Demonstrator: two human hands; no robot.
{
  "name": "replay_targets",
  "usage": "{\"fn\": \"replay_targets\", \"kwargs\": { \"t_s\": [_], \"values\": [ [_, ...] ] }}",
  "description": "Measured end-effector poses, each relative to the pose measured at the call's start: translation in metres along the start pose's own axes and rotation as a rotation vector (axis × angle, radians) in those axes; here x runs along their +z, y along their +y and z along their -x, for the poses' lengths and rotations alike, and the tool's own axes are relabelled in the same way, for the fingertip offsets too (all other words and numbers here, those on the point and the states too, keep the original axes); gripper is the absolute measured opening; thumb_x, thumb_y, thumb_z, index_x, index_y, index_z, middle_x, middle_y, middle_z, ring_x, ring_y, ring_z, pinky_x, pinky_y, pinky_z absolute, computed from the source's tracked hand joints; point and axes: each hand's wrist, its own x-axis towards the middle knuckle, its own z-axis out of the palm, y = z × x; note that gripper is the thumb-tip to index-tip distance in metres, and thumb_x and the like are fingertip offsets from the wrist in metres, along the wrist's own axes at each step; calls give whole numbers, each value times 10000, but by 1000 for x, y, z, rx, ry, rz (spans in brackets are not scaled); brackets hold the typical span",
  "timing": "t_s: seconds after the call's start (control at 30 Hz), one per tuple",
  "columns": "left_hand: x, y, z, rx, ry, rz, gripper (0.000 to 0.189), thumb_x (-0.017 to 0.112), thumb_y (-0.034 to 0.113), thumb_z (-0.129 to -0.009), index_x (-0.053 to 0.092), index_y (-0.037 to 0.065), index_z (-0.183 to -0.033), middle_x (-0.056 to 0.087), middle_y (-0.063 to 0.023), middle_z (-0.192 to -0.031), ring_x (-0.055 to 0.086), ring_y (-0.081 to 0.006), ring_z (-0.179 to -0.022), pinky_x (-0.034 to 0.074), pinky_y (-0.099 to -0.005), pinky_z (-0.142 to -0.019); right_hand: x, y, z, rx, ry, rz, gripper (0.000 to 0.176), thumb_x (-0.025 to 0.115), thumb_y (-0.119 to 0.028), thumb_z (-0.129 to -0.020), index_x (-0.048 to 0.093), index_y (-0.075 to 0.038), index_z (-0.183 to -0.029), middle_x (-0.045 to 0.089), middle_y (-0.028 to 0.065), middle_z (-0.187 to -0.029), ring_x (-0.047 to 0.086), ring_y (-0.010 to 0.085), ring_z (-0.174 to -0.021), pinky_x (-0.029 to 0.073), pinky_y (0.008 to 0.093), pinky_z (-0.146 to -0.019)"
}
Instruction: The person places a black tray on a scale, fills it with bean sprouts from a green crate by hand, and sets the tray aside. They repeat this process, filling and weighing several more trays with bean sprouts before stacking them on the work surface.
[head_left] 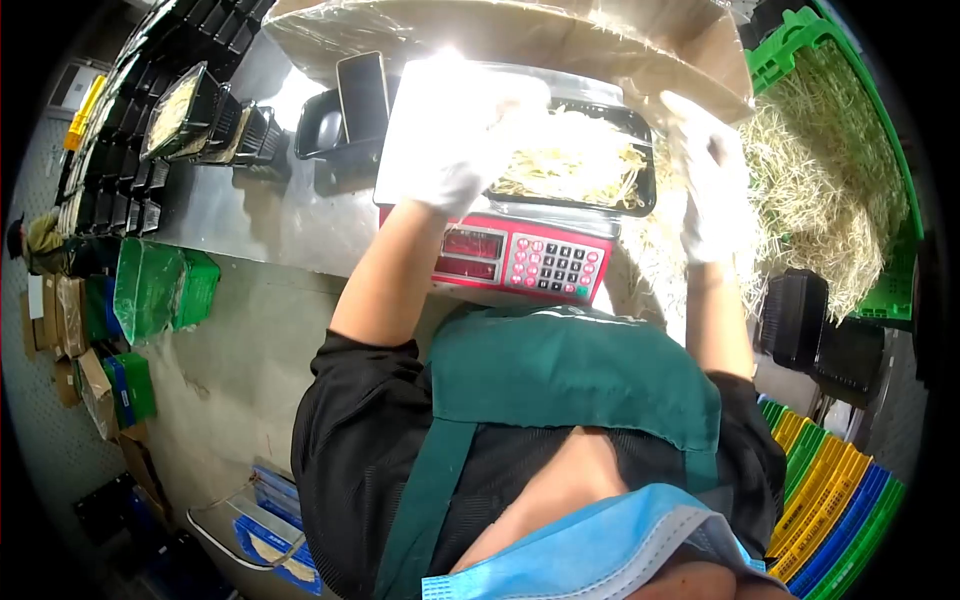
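Observation:
A black plastic tray filled with bean sprouts sits on a red scale with a keypad and a dark display. My left hand, in a white glove, reaches over the tray's left end; glare washes out its fingers. Beyond the tray's right edge is my right hand, gloved too, with fingers stretched away from me over loose sprouts and nothing visible in it.
To the right, a green crate overflows with sprouts. Filled black trays stand left, near stacks of black trays. A phone leans in a black tray. A plastic-lined carton lies behind the scale.

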Motion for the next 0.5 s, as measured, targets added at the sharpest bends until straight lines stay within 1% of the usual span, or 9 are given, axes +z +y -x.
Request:
{"fn": "replay_targets", "kwargs": {
  "t_s": [0.03,0.07,0.1,0.17,0.23,0.3,0.33,0.47,0.5],
  "values": [
    [8,-6,-7,-2,-5,6,285,635,65,-811,596,5,-1088,656,-103,-901,618,-190,-885,496,-300,-780,6,12,-14,-15,33,171,267,593,-200,-883,655,-5,-1054,671,73,-886,601,124,-801,469,264,-768],
    [15,-11,-16,-139,29,-181,261,651,77,-796,620,3,-1044,658,-109,-909,617,-193,-876,494,-299,-773,-2,42,-35,20,-176,248,250,612,-178,-853,662,-10,-1033,659,90,-943,603,161,-880,466,281,-814],
    [19,-17,-22,-274,66,-372,238,668,89,-780,645,1,-1000,660,-116,-918,617,-197,-867,493,-297,-767,5,66,-35,-96,-60,510,253,628,-171,-835,661,-14,-1031,646,120,-984,593,162,-941,462,289,-837],
    [23,-44,-20,-358,114,-191,224,658,116,-791,638,13,-988,643,-104,-931,599,-198,-869,485,-301,-769,4,113,-36,44,-57,350,263,613,-196,-863,648,6,-1028,642,90,-1008,590,161,-938,463,286,-825],
    [28,-49,-18,-523,279,275,221,660,116,-791,628,-3,-974,624,-106,-947,577,-187,-894,482,-302,-785,11,111,-30,73,-22,181,266,602,-203,-878,643,13,-1027,640,77,-998,585,148,-912,462,277,-809],
    [35,-49,-13,-557,303,401,229,659,106,-792,624,-3,-990,623,-107,-950,576,-189,-893,482,-294,-789,9,99,-25,285,-133,-98,266,580,-207,-900,634,24,-1018,634,58,-937,558,115,-864,454,257,-784],
    [38,-49,-11,-579,344,532,239,657,97,-793,619,-4,-1006,621,-108,-952,574,-190,-891,483,-286,-792,7,89,-22,292,-134,-96,266,580,-207,-900,634,24,-1018,634,58,-937,558,115,-864,454,257,-784],
    [34,-72,-12,-494,266,486,279,654,98,-798,600,-9,-1050,619,-99,-957,569,-195,-886,483,-273,-787,6,79,-24,359,-272,-15,272,580,-211,-901,636,26,-1023,640,51,-935,540,98,-847,444,251,-781],
    [29,-64,-12,-471,225,245,290,655,94,-797,591,-8,-1061,618,-95,-962,566,-183,-896,480,-258,-783,7,77,-24,282,-261,67,274,582,-216,-900,635,28,-1014,640,51,-928,539,100,-839,443,255,-787]
  ]
}}
